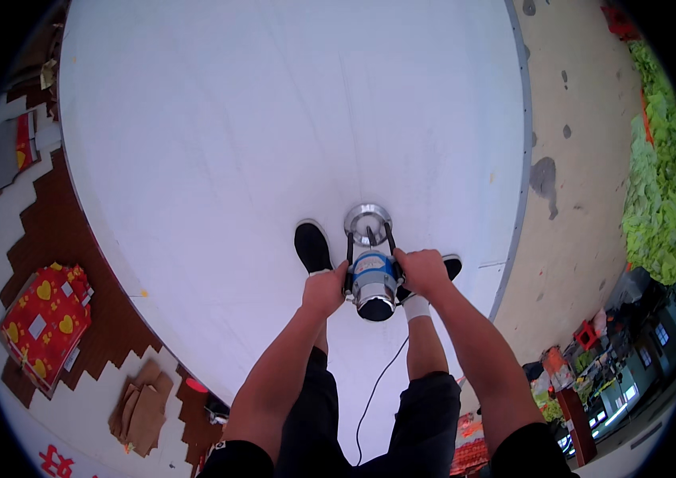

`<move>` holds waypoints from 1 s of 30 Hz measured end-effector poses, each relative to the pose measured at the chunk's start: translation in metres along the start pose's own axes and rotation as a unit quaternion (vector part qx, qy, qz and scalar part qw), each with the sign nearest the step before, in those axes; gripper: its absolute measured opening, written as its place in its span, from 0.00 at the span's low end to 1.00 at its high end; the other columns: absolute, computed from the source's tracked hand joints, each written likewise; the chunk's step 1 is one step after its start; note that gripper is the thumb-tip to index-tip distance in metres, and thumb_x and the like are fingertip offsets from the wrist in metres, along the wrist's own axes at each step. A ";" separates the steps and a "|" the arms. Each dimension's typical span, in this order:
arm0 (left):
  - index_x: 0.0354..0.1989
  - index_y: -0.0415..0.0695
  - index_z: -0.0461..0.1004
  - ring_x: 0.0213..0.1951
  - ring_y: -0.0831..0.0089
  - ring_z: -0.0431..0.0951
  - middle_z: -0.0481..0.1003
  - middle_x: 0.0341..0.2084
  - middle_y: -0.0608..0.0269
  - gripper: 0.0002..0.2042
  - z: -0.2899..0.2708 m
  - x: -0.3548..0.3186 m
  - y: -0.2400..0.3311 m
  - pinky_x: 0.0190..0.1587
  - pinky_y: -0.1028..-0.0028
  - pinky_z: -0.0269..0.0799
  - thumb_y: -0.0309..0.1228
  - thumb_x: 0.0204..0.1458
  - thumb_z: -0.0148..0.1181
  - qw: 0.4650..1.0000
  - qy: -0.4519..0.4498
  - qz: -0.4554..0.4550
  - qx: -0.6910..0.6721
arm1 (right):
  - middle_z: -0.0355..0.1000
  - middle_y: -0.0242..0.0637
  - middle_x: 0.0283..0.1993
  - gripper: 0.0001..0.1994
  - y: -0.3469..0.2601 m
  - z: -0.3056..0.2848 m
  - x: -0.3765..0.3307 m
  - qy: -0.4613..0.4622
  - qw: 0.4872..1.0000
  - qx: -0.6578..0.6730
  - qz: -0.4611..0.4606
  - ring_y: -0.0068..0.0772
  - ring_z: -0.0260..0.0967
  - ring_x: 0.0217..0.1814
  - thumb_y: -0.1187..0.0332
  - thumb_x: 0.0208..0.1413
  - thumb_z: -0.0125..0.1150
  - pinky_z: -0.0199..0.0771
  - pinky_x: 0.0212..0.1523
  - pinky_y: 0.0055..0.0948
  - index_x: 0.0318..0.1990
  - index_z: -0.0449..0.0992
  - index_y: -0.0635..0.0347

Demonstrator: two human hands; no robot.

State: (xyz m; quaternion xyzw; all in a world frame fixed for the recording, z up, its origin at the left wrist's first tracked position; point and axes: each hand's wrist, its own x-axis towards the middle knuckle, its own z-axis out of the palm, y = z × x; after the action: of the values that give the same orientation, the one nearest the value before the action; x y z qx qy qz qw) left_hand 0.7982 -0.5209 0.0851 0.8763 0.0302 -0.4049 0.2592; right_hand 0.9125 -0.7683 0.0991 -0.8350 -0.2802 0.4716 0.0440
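Note:
My left hand point(324, 292) and my right hand point(424, 272) are closed around the two side handles of a plunge router point(374, 275). It has a silver motor body with a blue band and a black end cap towards me. Two dark posts run from the body to a round, shiny metal base point(368, 209) farther from me. Beneath it lies a large white panel point(274, 143); whether the base touches it I cannot tell. A thin black cord point(371, 392) trails back between my legs.
My black shoes point(311, 247) stand on the white panel, one at each side of the router. Left are a red patterned package point(47, 323) and flattened brown cardboard point(143, 406). Beyond the panel's grey right edge point(523, 159) are a stained beige floor point(573, 151) and light-green leafy material point(660, 191).

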 end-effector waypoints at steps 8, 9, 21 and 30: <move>0.66 0.48 0.70 0.36 0.53 0.84 0.83 0.32 0.55 0.31 -0.028 0.002 0.001 0.36 0.54 0.78 0.25 0.49 0.64 1.000 0.000 0.005 -0.001 | 0.81 0.38 0.29 0.17 -0.008 -0.031 0.001 0.029 1.000 -0.006 0.003 0.46 0.82 0.34 0.67 0.46 0.73 0.78 0.34 0.45 0.45 0.77 0.52; 0.66 0.48 0.70 0.36 0.53 0.84 0.83 0.32 0.55 0.31 -0.030 0.003 0.001 0.36 0.54 0.78 0.25 0.49 0.64 1.000 -0.002 0.007 0.004 | 0.81 0.38 0.30 0.17 -0.006 -0.033 0.002 0.027 1.000 -0.008 0.004 0.46 0.82 0.34 0.66 0.47 0.73 0.78 0.34 0.45 0.45 0.77 0.52; 0.65 0.51 0.73 0.37 0.49 0.84 0.83 0.33 0.53 0.33 -0.052 0.029 -0.002 0.39 0.53 0.79 0.26 0.44 0.68 1.000 0.014 -0.013 0.001 | 0.81 0.38 0.32 0.14 0.000 -0.057 0.035 0.028 0.999 -0.034 0.004 0.46 0.82 0.36 0.65 0.48 0.71 0.80 0.35 0.45 0.43 0.77 0.51; 0.63 0.48 0.72 0.35 0.52 0.84 0.83 0.31 0.53 0.31 -0.051 0.036 -0.004 0.36 0.54 0.78 0.23 0.45 0.66 0.999 0.030 -0.007 -0.016 | 0.82 0.38 0.34 0.14 -0.001 -0.075 0.046 -0.005 0.998 -0.056 0.001 0.45 0.82 0.39 0.66 0.50 0.70 0.80 0.37 0.44 0.44 0.77 0.52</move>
State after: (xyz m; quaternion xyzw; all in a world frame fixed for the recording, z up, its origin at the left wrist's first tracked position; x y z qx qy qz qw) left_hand 0.8568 -0.4987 0.0849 0.8835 0.0500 -0.3800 0.2692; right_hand 0.9913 -0.7297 0.1052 -0.8338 -0.3056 0.4597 -0.0043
